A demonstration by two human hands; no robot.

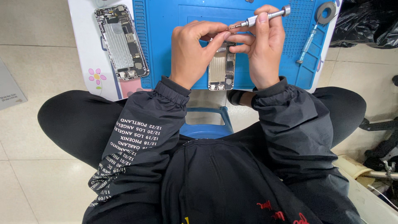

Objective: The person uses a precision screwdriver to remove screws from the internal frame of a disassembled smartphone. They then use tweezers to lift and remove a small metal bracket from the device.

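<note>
Opened phone chassis (221,68) lies beneath both hands, internals exposed. Left hand (191,52) pinches at the driver tip; right hand (260,47) grips the precision screwdriver (261,17). Screw work appears unfinished.

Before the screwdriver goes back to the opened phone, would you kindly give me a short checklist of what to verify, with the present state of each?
1. Right hand grips the silver screwdriver: ok.
2. Left hand fingertips meet the driver's tip: ok.
3. Whether a screw sits on the tip: cannot tell, too small.
4. Opened phone lies flat on the blue mat, under both hands: ok.
5. Second screwdriver lies on the mat, apart from the hands: ok.
6. Second opened phone lies apart, on the white table left of the mat: ok.
</note>
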